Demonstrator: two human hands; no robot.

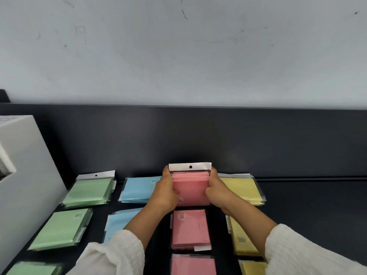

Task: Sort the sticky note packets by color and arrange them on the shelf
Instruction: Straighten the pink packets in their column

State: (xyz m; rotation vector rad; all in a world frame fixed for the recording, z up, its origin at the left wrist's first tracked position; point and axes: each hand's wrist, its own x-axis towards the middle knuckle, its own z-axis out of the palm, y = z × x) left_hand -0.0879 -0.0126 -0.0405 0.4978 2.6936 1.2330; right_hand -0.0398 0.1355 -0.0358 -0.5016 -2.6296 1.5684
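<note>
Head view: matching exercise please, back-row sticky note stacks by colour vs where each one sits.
Back row:
1. green stack
2. blue stack
3. pink stack
4. yellow stack

A. held between the left hand and the right hand
B. leftmost
C. rightmost
D. second from the left

Pairs: 1-B, 2-D, 3-A, 4-C

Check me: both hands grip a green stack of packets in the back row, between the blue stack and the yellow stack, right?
No: the head view shows a pink stack, not a green one. The left hand and right hand do grip it in the back row, between the blue stack and the yellow stack.
</note>
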